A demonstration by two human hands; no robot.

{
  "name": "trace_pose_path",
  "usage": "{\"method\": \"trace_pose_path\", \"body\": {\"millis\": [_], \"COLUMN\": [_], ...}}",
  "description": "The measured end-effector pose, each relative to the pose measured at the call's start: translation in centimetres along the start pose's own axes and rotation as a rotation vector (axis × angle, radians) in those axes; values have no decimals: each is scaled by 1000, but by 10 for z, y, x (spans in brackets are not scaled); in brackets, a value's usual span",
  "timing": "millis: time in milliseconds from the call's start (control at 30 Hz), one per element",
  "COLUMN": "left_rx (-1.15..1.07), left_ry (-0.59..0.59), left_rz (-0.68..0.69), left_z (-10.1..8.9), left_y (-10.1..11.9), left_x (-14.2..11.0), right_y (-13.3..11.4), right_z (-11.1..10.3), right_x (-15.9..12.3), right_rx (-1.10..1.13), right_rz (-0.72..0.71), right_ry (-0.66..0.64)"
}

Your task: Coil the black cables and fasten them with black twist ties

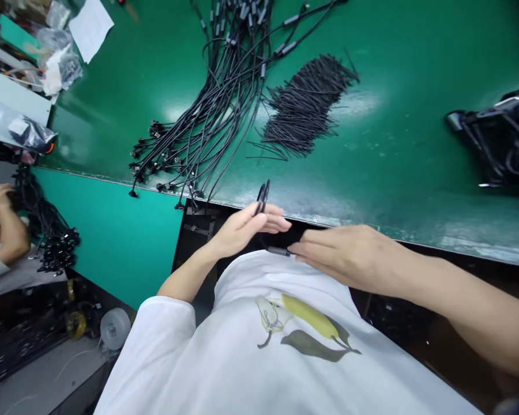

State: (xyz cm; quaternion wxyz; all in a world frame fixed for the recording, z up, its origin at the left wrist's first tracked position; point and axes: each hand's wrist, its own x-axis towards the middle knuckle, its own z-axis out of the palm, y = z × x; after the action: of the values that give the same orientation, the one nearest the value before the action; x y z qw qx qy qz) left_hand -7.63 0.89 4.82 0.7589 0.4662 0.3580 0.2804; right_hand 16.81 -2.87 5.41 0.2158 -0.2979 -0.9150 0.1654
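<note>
A looped black cable (pixel 263 197) rises between the thumb and fingers of my left hand (pixel 246 227), which is closed on it just off the front edge of the bench. At the same cable's lower end, a dark grey cylindrical piece (pixel 279 251) sticks out toward the left from the fingertips of my right hand (pixel 350 253). These right fingers are pressed together around it, partly hiding the end. Both hands hover above my lap, a short distance apart. Beyond them on the bench lies a pile of short black ties or wire pieces (pixel 305 106).
A large bundle of black cables (pixel 216 109) spreads over the green bench (pixel 406 69), plugs near its edge. At right lies a black plastic-wrapped bundle (pixel 501 138). Bags and a paper sheet (pixel 90 29) are upper left. Another person's arm (pixel 11 230) and hanging cables (pixel 47 225) are at left.
</note>
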Motion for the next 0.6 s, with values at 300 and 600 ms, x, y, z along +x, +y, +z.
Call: {"method": "trace_pose_path", "body": {"millis": [300,600], "left_rx": [-87,-55], "left_ry": [-180,-18], "left_rz": [-90,-73], "left_z": [13,21], "left_y": [-2,-27], "left_x": [-1,9], "right_y": [26,16], "right_z": [18,37], "right_x": [33,43], "right_rx": [815,1732], "right_rz": [503,847], "right_ry": [496,637]}}
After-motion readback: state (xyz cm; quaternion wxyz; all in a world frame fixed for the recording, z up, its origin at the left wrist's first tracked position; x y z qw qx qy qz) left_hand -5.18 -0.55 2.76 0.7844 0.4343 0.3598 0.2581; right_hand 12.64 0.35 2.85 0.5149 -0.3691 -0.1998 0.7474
